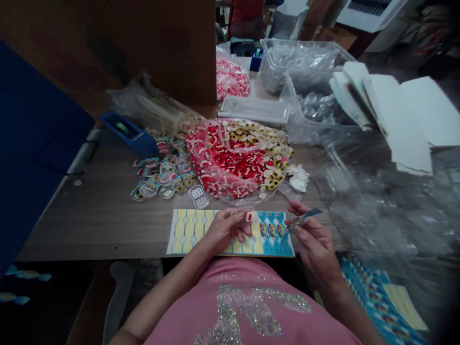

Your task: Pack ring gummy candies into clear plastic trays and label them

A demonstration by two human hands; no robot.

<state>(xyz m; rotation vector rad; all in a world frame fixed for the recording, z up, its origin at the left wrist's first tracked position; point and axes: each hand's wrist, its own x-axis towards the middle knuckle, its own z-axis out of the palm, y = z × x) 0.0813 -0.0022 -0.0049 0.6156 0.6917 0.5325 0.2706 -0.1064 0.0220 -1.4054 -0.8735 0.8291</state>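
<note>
My left hand (225,229) rests over a sticker sheet (187,230) at the table's front edge, fingers pinched on a small red and white piece. My right hand (312,239) is closed on a thin blue sticker strip (305,216) held just right of the sheet. The sheet is mostly yellow backing, with blue printed stickers left at its right end (275,232). Behind the hands lies a clear bag (230,158) heaped with red, white and yellow pieces. Left of it is a pile of finished packaged items (163,170).
A blue tape dispenser (129,132) sits at the back left. Clear plastic tubs (305,62) and white cardboard stacks (395,110) stand at the back right. Crumpled clear plastic (388,215) fills the right side. More sticker sheets (381,292) lie at lower right.
</note>
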